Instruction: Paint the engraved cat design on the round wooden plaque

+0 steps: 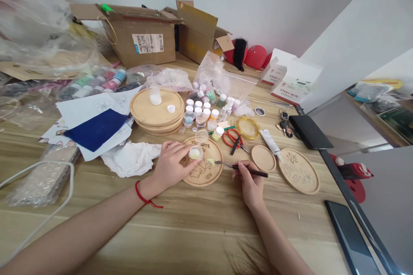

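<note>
My left hand (170,164) has its thumb and fingers round a small clear cup (195,153) with whitish-yellow stuff inside, over the left part of a round wooden plate (215,177). Outlines of a figure and lettering mark the plate, and a pale yellow-green patch (210,161) lies on it. My right hand (249,181) grips the dark handle of a palette knife (232,166), whose metal tip is at that patch. Whether the tip touches the plate I cannot tell. A jar of yellow paste (218,133) with a white lid stands just behind the plate.
White-lidded jars (206,106), orange-handled pliers (231,138) and a gold wire coil (248,127) lie behind. Rightward are a small wooden dish (263,158), a white tube (270,142), a drawn-on plate (298,172) and a phone (351,234). Leftward are stacked plates (142,109), tissue (129,161) and blue cloth (97,129).
</note>
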Motion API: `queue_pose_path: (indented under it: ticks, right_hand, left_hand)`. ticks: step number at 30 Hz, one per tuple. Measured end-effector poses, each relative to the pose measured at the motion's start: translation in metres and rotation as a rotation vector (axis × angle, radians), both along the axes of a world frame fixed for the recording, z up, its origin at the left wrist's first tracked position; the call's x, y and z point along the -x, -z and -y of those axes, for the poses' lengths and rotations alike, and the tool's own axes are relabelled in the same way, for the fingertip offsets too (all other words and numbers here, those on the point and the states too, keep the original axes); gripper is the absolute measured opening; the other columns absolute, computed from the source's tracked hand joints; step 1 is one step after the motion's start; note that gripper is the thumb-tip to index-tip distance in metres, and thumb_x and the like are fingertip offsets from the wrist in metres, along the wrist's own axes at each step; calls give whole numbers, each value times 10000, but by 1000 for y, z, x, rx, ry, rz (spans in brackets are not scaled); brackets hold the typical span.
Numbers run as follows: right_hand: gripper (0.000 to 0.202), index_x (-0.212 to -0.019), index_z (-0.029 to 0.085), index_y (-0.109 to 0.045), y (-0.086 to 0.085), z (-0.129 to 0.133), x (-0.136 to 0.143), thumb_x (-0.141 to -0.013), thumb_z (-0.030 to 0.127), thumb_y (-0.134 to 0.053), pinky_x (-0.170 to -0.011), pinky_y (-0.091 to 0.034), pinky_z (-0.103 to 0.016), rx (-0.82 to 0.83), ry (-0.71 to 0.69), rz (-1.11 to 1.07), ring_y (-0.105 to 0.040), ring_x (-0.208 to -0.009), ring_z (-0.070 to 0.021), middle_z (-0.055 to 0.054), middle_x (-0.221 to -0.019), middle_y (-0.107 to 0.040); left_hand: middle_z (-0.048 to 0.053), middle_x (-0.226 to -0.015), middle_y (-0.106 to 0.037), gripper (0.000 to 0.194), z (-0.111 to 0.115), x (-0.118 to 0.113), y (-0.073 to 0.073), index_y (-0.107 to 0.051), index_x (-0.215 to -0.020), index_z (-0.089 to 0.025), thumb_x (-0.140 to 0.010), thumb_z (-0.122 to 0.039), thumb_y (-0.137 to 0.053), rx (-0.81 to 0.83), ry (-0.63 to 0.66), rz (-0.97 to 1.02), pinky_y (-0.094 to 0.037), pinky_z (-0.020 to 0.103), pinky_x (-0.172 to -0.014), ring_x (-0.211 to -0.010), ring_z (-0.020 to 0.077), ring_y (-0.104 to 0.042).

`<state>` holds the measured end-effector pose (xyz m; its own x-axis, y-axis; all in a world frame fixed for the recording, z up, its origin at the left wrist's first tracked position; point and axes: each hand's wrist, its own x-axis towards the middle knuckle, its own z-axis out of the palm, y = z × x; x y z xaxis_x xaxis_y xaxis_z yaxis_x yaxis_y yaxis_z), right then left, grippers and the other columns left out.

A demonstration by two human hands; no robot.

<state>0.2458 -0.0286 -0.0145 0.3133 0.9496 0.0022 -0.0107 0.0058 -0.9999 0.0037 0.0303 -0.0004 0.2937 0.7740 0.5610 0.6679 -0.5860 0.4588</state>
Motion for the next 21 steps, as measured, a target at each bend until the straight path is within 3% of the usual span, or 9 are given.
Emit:
queue_pose_path:
  ticks: [21]
  right_hand:
    - [266, -790, 200, -654, -7, -1, 4, -863, 456, -639, -563, -444, -287, -16, -25, 100, -553, -549, -152, 7, -594, -610]
  left_hand:
    - [35, -922, -748, 232, 0, 0, 0, -688, -1007, -204, -844, -369, -671, -19, 4, 9, -415, 380, -815, -818, 198, -659]
